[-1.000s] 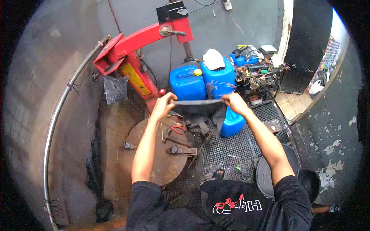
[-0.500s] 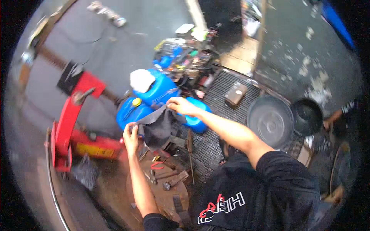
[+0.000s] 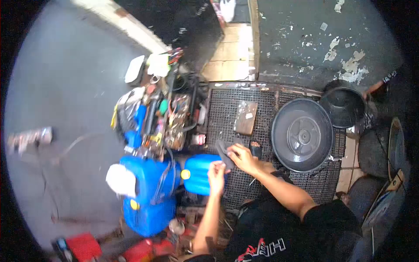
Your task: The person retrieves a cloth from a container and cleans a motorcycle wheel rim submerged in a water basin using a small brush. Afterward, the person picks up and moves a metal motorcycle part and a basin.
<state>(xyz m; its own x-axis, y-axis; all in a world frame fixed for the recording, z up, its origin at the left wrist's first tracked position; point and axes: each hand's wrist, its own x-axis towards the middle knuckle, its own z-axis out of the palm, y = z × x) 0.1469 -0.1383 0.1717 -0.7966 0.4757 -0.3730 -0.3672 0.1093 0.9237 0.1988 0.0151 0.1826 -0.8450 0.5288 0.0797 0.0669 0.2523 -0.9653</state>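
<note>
A dark grey cloth [image 3: 224,153], now bunched small, is held between my two hands over the floor grating. My left hand [image 3: 217,174] pinches its lower part, in front of a blue jerrycan with a yellow cap [image 3: 200,174]. Close beside it on the right, my right hand [image 3: 242,157] has its fingers closed on the cloth's other side. A brownish block [image 3: 246,118] lies on the grating beyond my hands.
A large dark basin [image 3: 302,135] and a smaller black one [image 3: 343,105] stand at the right. Blue containers [image 3: 148,179] with a white cap [image 3: 121,180] and a cluttered tool rack [image 3: 166,109] are at the left. Someone's arm [image 3: 374,88] shows at the far right.
The view has swung right, away from the red machine and round worktable. My hands have come close together, and the cloth, earlier stretched between them, is gathered.
</note>
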